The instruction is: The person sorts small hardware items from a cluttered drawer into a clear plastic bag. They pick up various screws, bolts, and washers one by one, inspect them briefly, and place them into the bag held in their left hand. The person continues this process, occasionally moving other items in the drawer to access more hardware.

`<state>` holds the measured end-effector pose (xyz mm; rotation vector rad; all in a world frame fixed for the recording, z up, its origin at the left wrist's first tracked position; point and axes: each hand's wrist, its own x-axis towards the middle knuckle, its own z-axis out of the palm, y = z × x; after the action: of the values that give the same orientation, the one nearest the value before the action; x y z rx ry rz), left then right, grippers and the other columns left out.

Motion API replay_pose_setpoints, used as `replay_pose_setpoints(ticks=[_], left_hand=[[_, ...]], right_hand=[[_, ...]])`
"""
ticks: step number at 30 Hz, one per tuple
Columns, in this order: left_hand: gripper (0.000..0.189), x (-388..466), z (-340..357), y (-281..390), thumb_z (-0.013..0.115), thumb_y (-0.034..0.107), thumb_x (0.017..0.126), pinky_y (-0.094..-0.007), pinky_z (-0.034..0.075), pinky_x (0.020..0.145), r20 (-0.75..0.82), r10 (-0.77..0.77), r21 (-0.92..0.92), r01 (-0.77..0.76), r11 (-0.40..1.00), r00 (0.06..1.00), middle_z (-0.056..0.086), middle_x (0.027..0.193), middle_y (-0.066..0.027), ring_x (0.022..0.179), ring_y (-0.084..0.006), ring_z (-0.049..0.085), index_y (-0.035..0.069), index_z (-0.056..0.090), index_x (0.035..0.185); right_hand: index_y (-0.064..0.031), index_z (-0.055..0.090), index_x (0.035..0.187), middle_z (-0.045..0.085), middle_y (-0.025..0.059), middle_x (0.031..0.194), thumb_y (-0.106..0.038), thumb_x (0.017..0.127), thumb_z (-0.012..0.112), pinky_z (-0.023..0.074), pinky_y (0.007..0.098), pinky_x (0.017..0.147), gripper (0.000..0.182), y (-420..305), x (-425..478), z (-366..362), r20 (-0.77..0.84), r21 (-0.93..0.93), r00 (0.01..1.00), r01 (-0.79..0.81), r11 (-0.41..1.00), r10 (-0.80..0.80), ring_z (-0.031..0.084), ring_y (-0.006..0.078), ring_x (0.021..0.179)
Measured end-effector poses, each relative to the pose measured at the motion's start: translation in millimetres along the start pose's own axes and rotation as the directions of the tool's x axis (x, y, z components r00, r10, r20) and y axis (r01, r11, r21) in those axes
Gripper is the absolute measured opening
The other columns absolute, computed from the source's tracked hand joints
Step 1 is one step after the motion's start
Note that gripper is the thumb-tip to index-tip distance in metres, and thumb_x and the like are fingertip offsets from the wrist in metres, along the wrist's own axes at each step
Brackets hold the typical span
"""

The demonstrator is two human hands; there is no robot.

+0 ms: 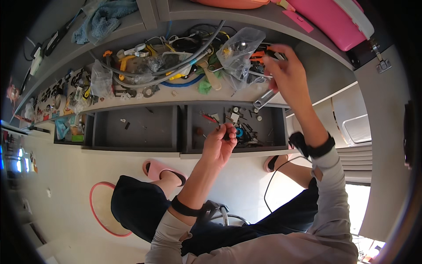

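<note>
My left hand (220, 142) is over the right drawer with its fingers curled around a small dark object (226, 135), mostly hidden by the fingers. Just beyond that hand lies a slim red tool (209, 117). My right hand (287, 74), blurred, hovers above the right end of the cluttered shelf with thumb and fingers apart. Closest to its fingertips are orange-handled tools (258, 55), possibly pliers. Below it, a metal wrench (263, 99) juts over the shelf's front edge. A clear plastic bag (242, 49) of small parts sits left of the orange handles.
Loose bits, small caps and a blue ring (239, 132) fill the right drawer. The left drawer (135, 132) holds a few scraps. Coiled grey hose (158, 81) and a blue rope (183, 84) lie on the shelf. A pink case (333, 19) stands above; a cable hangs near my right wrist.
</note>
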<state>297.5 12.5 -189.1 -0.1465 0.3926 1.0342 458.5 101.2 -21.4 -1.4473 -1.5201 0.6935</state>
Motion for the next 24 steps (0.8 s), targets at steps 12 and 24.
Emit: replay_pose_setpoints(ticks=[12,24], left_hand=[[0.019,-25,27,43,0.046,0.015,0.095,-0.0253,0.045,0.064,0.021,0.118,0.142,-0.120,0.983,0.993,0.056,0.086,-0.0107,0.072,-0.0155,0.052,-0.001,0.056,0.094],[0.018,-50,20,49,0.048,0.014,0.094,-0.0258,0.048,0.068,0.050,0.128,0.208,-0.135,0.969,0.991,0.058,0.091,-0.0123,0.078,-0.0166,0.054,-0.003,0.055,0.096]], right_hand=[[0.0056,0.062,0.086,0.052,0.0030,0.060,-0.013,0.080,0.063,0.0269,0.0203,0.035,0.019,39,112,36,0.102,0.253,0.961,-0.275,0.928,0.257,0.037,0.0054,0.041],[0.0039,0.061,0.094,0.044,-0.0027,0.055,-0.010,0.086,0.056,0.0212,0.0186,0.033,0.017,7,-63,37,0.409,0.439,0.813,-0.574,0.691,0.415,0.033,0.0027,0.039]])
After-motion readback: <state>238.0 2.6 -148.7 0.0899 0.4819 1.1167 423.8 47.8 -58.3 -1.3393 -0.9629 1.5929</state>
